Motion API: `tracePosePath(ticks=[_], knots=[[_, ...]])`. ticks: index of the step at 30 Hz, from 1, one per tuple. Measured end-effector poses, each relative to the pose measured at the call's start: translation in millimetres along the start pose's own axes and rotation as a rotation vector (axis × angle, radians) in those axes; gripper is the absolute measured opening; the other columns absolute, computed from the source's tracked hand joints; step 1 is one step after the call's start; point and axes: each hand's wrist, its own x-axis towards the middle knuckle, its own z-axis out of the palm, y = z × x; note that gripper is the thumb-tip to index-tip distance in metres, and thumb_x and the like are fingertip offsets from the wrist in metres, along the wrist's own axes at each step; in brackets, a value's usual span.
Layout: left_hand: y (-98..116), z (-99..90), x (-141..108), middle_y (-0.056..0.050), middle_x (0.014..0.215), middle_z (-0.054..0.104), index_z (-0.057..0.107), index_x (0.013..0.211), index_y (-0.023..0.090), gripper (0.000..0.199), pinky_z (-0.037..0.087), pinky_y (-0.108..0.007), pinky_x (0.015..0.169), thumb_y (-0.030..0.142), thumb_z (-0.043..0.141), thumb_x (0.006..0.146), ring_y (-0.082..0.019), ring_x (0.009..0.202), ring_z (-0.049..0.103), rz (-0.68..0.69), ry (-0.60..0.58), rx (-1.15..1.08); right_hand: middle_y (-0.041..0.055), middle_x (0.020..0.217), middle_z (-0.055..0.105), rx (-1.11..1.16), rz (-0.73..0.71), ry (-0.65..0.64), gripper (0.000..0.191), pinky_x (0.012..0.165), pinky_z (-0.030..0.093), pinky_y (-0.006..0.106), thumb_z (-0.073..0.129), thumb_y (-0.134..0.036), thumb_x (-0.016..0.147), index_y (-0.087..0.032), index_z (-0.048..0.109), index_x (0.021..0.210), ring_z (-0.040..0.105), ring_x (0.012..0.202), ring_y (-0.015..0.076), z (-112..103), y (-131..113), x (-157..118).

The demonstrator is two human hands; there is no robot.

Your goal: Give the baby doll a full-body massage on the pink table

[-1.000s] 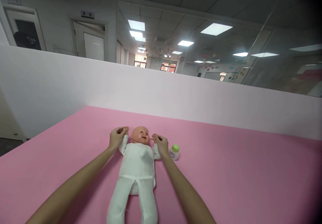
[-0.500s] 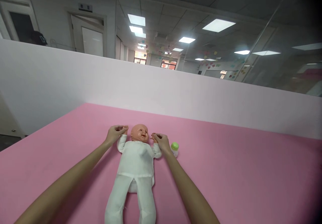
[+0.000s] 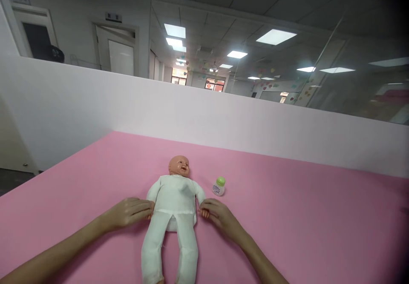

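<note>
A baby doll (image 3: 174, 196) in a white top and trousers lies on its back on the pink table (image 3: 287, 216), its head toward the far wall. Its arms point down along its sides. My left hand (image 3: 132, 211) is closed around the doll's hand at the left edge of its body. On the other side, my right hand (image 3: 220, 216) grips the doll's other hand, whose small fingers show below mine. A small jar (image 3: 219, 186) with a green lid stands right of the doll's shoulder.
A white partition (image 3: 223, 118) runs along the table's far edge. Behind it are glass panels, ceiling lights and a door (image 3: 121, 56) at the left.
Both my hands have brought the doll's arms down from beside its head to beside its hips. The jar, partly hidden before by my right wrist, now shows whole.
</note>
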Motion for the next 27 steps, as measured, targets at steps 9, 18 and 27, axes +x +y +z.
tracePosePath(ticks=[9,18,27], knots=[[-6,1.4,8,-0.007,0.11,0.079,0.067,0.126,0.027,0.032,0.062,-0.029,0.083,0.012,0.059,0.098,-0.02,0.099,0.076,-0.165,0.146,-0.094,0.0064,0.114,0.074,-0.089,-0.1,0.106,0.028,0.092,0.052,0.037,0.047,-0.024,0.104,-0.029,0.074,0.11,0.066,0.105,0.0239,17,8,-3],[-94,15.2,86,-0.01,0.109,0.079,0.078,0.107,0.019,0.039,0.06,-0.037,0.086,0.052,0.074,0.086,-0.027,0.097,0.074,-1.009,0.54,-0.553,0.0113,0.112,0.079,0.342,0.273,0.627,0.033,0.095,0.055,0.038,0.065,-0.043,0.087,-0.018,0.078,0.103,0.073,0.106,0.0268,-4,38,130],[-163,89.1,80,-0.011,0.073,0.077,0.075,0.069,0.014,0.045,0.055,-0.034,0.066,0.056,0.086,0.059,-0.026,0.073,0.072,-1.425,0.433,-0.804,0.0114,0.066,0.076,0.352,0.584,0.54,0.026,0.062,0.053,0.032,0.068,-0.037,0.075,-0.017,0.067,0.057,0.074,0.071,0.0271,27,95,169]])
